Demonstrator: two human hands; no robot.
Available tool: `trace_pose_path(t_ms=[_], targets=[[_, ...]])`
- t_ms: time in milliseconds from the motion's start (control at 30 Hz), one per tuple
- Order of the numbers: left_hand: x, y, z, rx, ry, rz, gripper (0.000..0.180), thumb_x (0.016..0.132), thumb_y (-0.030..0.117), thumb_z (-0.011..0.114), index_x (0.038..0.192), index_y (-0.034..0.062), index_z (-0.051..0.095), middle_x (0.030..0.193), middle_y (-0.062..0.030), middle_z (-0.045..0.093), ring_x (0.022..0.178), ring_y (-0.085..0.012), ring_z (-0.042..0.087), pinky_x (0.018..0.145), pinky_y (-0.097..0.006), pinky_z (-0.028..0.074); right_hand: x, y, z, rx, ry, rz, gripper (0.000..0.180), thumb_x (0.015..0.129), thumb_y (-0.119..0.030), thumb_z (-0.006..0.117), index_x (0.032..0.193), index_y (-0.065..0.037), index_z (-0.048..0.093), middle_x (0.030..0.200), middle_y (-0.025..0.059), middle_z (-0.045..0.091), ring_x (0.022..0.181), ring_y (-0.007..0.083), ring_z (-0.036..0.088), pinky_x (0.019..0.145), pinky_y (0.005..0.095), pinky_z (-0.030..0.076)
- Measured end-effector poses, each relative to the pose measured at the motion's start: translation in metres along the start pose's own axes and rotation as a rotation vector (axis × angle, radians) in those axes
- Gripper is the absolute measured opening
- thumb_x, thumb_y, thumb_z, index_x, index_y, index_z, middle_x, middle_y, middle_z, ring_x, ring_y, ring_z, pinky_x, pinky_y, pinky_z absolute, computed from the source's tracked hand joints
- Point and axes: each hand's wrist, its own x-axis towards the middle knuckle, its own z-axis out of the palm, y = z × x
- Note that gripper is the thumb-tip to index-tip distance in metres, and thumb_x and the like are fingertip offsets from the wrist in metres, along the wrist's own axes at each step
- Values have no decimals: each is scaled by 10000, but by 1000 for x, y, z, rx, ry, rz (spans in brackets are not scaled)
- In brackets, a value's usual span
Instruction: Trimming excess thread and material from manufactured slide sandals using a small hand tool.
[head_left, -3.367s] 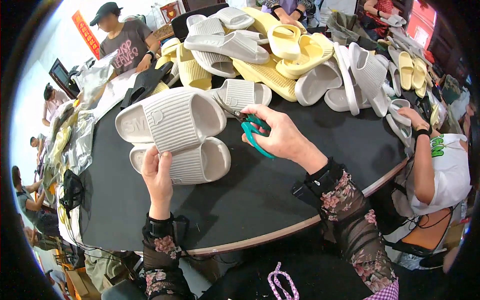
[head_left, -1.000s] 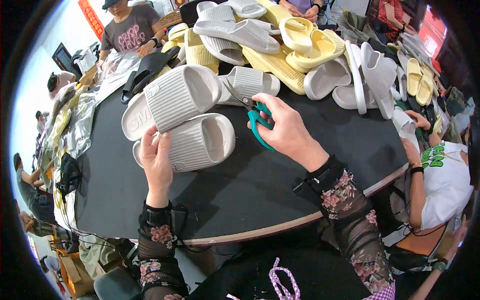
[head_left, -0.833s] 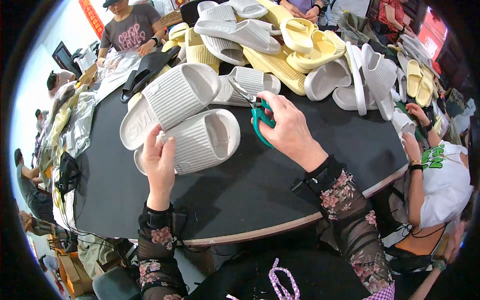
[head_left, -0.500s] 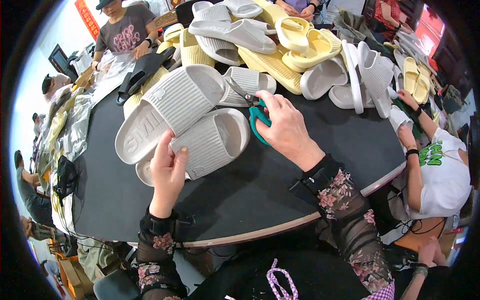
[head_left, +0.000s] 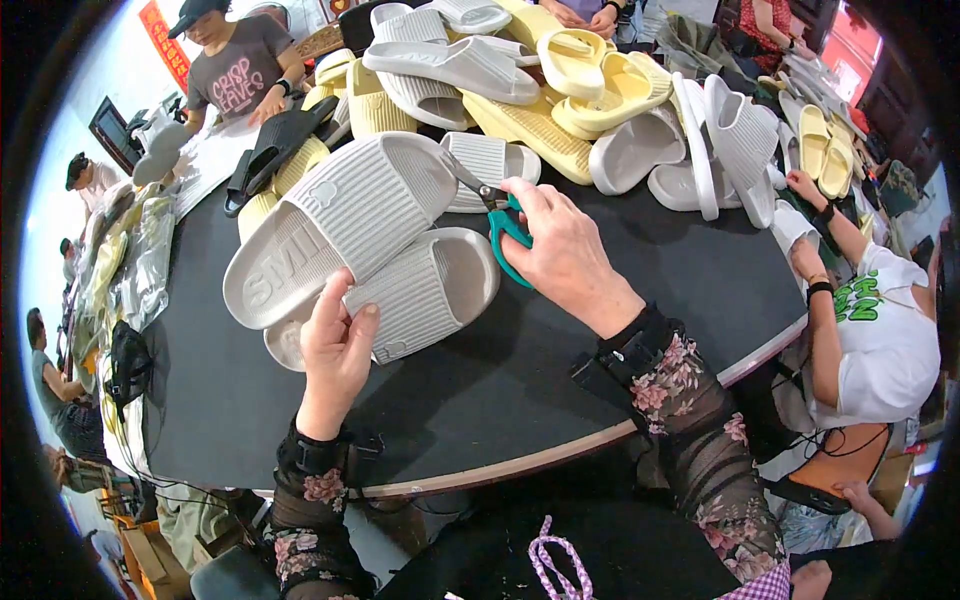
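Two light grey slide sandals are in front of me at the left of the table. The upper slide sandal (head_left: 350, 205) partly overlaps the lower slide sandal (head_left: 405, 305). My left hand (head_left: 338, 340) grips the upper one by its near edge, thumb and fingers closed. In my right hand (head_left: 568, 250) is a pair of scissors (head_left: 505, 240) with teal handles, the fingers wrapped round them. Its dark blades point up and left, close to the toe end of the upper sandal. Whether the blades touch it I cannot tell.
A heap of grey and yellow slides (head_left: 500, 100) covers the table's far side. Black slides (head_left: 280, 145) lie at the far left, near clear plastic bags (head_left: 150, 255). Across the table a person (head_left: 235, 70) handles a grey slide (head_left: 160, 145); another person (head_left: 865, 330) works at the right.
The whole scene shifts slightly in the picture. My scissors and the upper sandal have come closer together. The person across now has a grey slide raised at the left.
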Motion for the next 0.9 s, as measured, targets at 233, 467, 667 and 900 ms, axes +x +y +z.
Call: trace_pose_path(t_ms=[233, 467, 667, 900], targets=[[1, 6, 1, -1, -11, -19, 429, 851, -33, 585, 1262, -42, 459, 973, -34, 580, 627, -38, 402, 556, -182, 353, 1, -2, -2, -7, -11, -1, 427, 766, -175, 636, 1137, -31, 482, 899, 173, 571, 856, 350, 583, 727, 428, 491], [5, 11, 4, 14, 13, -13, 381, 835, -46, 581, 1207, -47, 499, 913, -14, 589, 609, -29, 397, 536, -179, 339, 2, -2, -4, 22, -28, 3, 404, 774, -165, 624, 1125, -23, 482, 892, 178, 582, 832, 354, 590, 721, 430, 492], [5, 13, 2, 71, 0, 3, 356, 822, -49, 583, 1173, -40, 528, 850, 6, 572, 586, -20, 388, 514, -179, 327, 1, 0, -4, 20, -21, -6, 401, 774, -159, 624, 1121, -19, 480, 900, 182, 589, 838, 349, 594, 722, 429, 494], [7, 15, 3, 76, -22, 4, 359, 825, -51, 579, 1180, -40, 529, 858, 0, 574, 595, -18, 402, 515, -176, 334, 1, 2, -4, 24, 10, -31, 390, 769, -147, 624, 1114, -20, 495, 886, 178, 593, 821, 346, 600, 708, 420, 499]])
